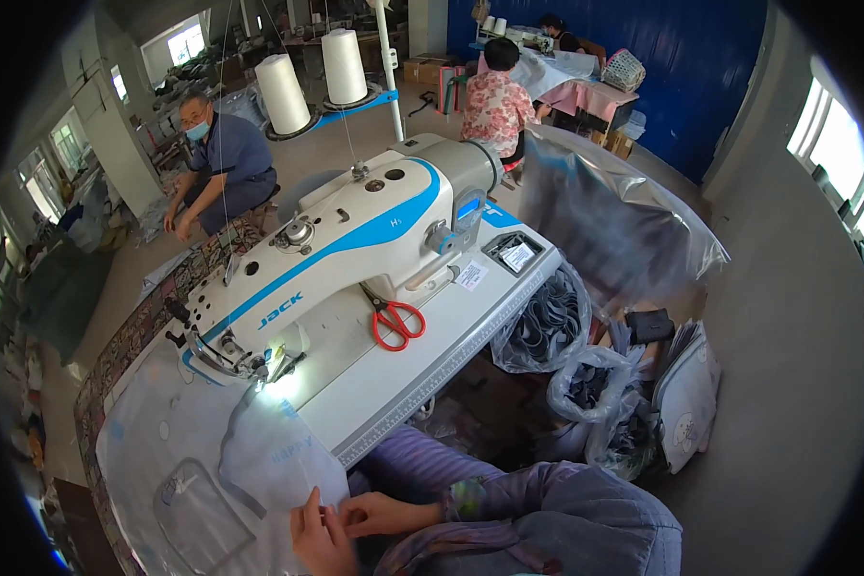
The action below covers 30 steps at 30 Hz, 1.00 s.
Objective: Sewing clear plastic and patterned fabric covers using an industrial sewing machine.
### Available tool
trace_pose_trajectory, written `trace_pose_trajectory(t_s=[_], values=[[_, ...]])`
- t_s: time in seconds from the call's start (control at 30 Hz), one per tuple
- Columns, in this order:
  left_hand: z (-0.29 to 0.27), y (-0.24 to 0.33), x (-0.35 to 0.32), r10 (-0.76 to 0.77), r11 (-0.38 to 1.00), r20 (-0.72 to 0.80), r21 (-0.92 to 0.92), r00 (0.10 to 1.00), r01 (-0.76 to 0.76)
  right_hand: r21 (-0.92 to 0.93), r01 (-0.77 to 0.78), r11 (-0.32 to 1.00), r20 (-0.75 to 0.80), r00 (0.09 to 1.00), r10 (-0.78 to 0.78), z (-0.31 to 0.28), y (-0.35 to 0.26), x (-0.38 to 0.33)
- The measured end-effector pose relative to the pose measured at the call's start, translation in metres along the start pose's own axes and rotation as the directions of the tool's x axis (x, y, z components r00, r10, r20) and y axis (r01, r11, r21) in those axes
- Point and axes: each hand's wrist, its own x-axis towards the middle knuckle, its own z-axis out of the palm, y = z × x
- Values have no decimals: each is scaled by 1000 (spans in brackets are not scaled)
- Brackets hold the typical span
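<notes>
A translucent whitish sheet (288, 470) lies over the left end of the sewing machine table and hangs toward me. A grey binding strip (228, 446) runs down it from the lit needle area, beside a rounded grey-edged panel (178, 504). At the sheet's near edge, the fingers of my left hand (322, 542) are bent and closed on it. Right beside it, my right hand (384, 516) pinches the same edge between thumb and fingers. The white and blue sewing machine (355, 230) stands beyond my hands, its needle end over the sheet.
Red-handled scissors (397, 324) lie on the machine bed (451, 317). A black tray (515, 253) sits at its right end. Plastic bags of dark strips (547, 322) and stacked pieces (686, 403) stand at right. Thread cones (344, 67) rise behind. A seated person (226, 158) faces this way; others sit farther back.
</notes>
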Motion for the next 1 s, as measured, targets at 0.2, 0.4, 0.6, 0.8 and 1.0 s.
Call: trace_pose_trajectory(t_s=[0.2, 0.4, 0.6, 0.8, 1.0], values=[[15, 22, 6, 150, 987, 132, 32, 980, -155, 167, 325, 931, -314, 912, -262, 22, 42, 2], [46, 20, -1, 7, 999, 15, -44, 1000, -7, -4, 191, 982, 42, 981, -191, 15, 40, -10], [49, 1, -3, -84, 974, 23, 212, 996, 77, -150, 250, 956, 439, 884, -162, 25, 18, -26], [16, -17, 9, -79, 978, 177, 203, 981, 42, -325, 374, 869, 253, 920, -301, -17, -1, -34], [24, -2, 6, -39, 994, 57, 102, 998, 33, -198, 354, 914, 105, 935, -340, -38, -2, 18]])
